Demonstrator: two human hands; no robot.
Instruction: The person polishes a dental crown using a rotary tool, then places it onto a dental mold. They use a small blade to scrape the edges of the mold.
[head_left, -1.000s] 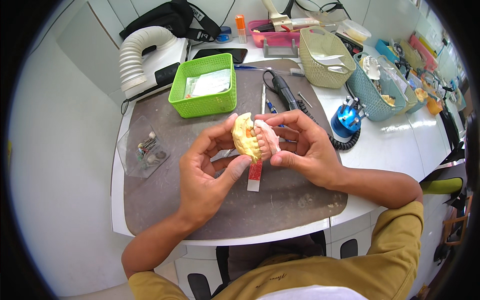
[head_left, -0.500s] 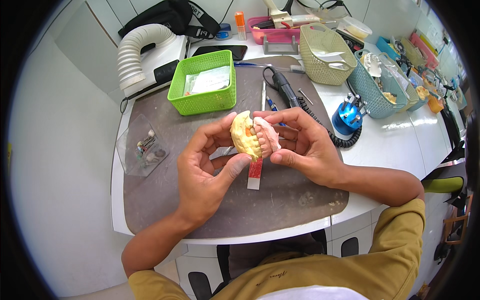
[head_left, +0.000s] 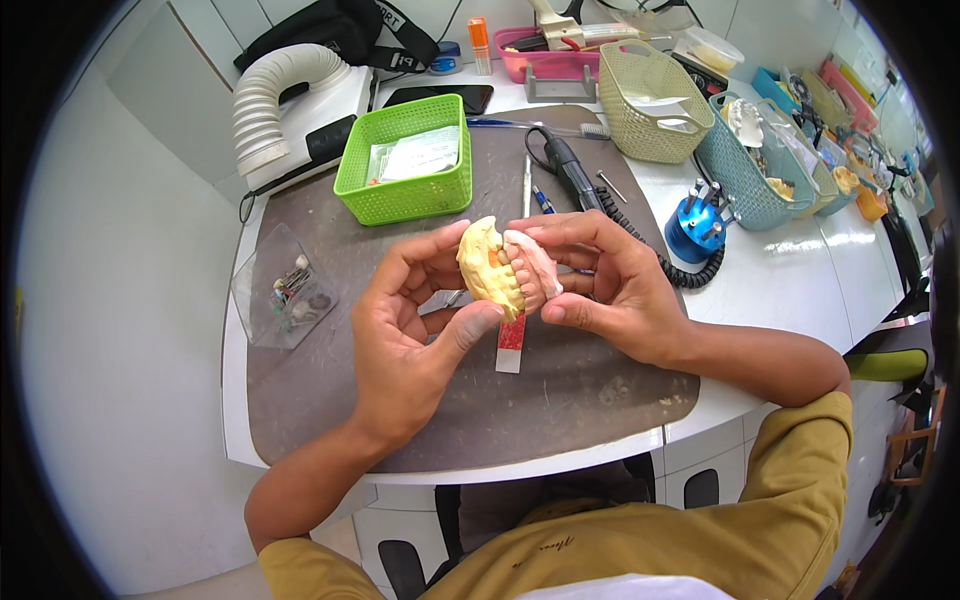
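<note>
My left hand [head_left: 405, 325] grips a yellow dental cast [head_left: 487, 272] between its thumb and fingers. A pink dental cast [head_left: 536, 268] is pinched by its edges in my right hand [head_left: 622, 290]. The two casts meet with their tooth rows facing each other, held upright above the mat. Something orange shows at the teeth of the yellow cast. Below them, a red and white paper strip [head_left: 510, 345] lies on the brown mat, its upper end hidden by the casts. A black handpiece [head_left: 572, 175] with a coiled cord rests beyond my right hand.
A green basket [head_left: 355, 190] with packets stands behind my left hand. At left sits a clear tray [head_left: 262, 318] of small burs. A blue bur holder [head_left: 694, 228] is on the right, with a beige basket [head_left: 650, 140] and a blue basket [head_left: 735, 185] behind. A white hose unit [head_left: 262, 110] occupies the back left.
Both hands keep their hold, and the casts stay together with almost no motion. The whole view has shifted very slightly.
</note>
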